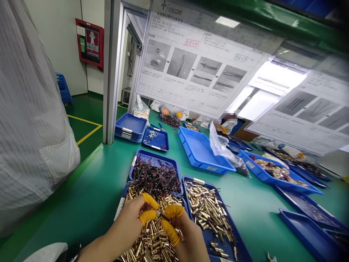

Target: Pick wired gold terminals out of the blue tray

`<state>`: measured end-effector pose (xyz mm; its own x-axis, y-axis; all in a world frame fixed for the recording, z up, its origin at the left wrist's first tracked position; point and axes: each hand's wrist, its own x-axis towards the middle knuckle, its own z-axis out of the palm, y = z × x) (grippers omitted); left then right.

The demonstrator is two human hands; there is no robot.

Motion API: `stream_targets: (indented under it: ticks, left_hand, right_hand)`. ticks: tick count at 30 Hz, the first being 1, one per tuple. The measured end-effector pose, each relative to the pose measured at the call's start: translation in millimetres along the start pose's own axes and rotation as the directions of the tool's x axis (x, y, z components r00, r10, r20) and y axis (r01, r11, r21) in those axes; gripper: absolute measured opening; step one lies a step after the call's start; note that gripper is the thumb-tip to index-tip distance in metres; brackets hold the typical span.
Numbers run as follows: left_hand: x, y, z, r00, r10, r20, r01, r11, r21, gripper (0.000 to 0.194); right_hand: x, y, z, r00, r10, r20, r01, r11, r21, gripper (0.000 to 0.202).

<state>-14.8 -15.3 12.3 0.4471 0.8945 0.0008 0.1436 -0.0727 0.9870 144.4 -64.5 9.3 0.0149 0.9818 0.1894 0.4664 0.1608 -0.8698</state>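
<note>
A thin dark wire piece (165, 218) sits between the two hands' fingertips, its long axis running crosswise from the left hand toward the right and dipping slightly rightward; which end is the tip is too small to tell. The right hand (185, 227), in yellow finger cots, pinches it with thumb and forefinger nearly together. The left hand (137, 211) has thumb and forefinger curled a little apart near the other end; whether they grip it cannot be told. Directly beneath the grip, brass-coloured sleeves (156, 242) lie heaped, pointing every way. Just beyond it, a tray holds dark and red wires (155, 174); to its right, another holds brass-tipped pieces (208, 207), mostly slanting. Farther out stand a light-blue bin (200, 145) and, leftward, stacked blue trays (131, 125).
</note>
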Motion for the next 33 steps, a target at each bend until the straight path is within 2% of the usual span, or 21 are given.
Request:
stream_targets:
  ticks: [6,10,13,15,17,19,21,23,26,29,31,33]
  left_hand:
    - [0,2,-1.1,1.0,-0.002,-0.011,0.002,1.0,0.022,0.007]
    - [-3,6,-0.9,1.0,-0.02,-0.006,0.02,0.998,0.052,0.008]
    - [-4,8,-0.9,0.999,-0.034,0.011,0.032,0.993,0.111,0.007]
    - [-5,7,-0.8,0.999,-0.032,0.025,0.028,0.988,0.155,0.011]
    - [-6,4,-0.6,0.999,-0.02,0.045,0.011,0.982,0.188,0.016]
    - [-8,1,-0.4,0.997,0.001,0.078,-0.018,0.977,0.212,0.02]
    - [-11,-1,-0.2,0.993,0.0,0.116,-0.027,0.973,0.229,0.021]
    - [-13,0,-0.2,0.99,-0.041,0.135,0.007,0.969,0.245,0.022]
    - [-15,4,-0.2,0.984,-0.079,0.16,0.036,0.966,0.256,0.02]
    - [-13,8,0.3,0.983,-0.046,0.176,-0.001,0.966,0.258,0.02]
    - [-11,7,1.0,0.987,-0.01,0.163,-0.034,0.964,0.263,0.018]
    - [-9,2,2.3,0.988,0.061,0.143,-0.101,0.951,0.294,0.017]
  right_hand:
    - [-2,7,-4,0.997,-0.034,-0.076,0.024,0.991,-0.13,0.007]
    - [-4,7,0,0.992,-0.081,-0.095,0.061,0.978,-0.197,0.014]
    - [-5,4,4,0.986,-0.095,-0.14,0.068,0.981,-0.182,0.02]
    - [-6,2,7,0.98,-0.083,-0.182,0.058,0.988,-0.141,0.024]
    - [-7,2,9,0.985,-0.01,-0.173,-0.002,0.998,-0.069,0.026]
    - [-8,2,11,0.985,0.126,-0.116,-0.12,0.991,0.063,0.025]
    - [-7,4,13,0.97,0.241,-0.039,-0.225,0.946,0.233,0.026]
    - [-5,5,17,0.964,0.264,0.014,-0.247,0.881,0.403,0.031]
    - [-1,2,23,0.969,0.228,0.094,-0.238,0.764,0.6,0.042]
    - [0,-5,24,0.955,0.24,0.173,-0.293,0.677,0.675,0.047]
    - [1,-9,14,0.954,0.271,0.13,-0.287,0.696,0.658,0.043]
    - [2,-11,-5,0.948,0.319,-0.007,-0.258,0.781,0.569,0.041]
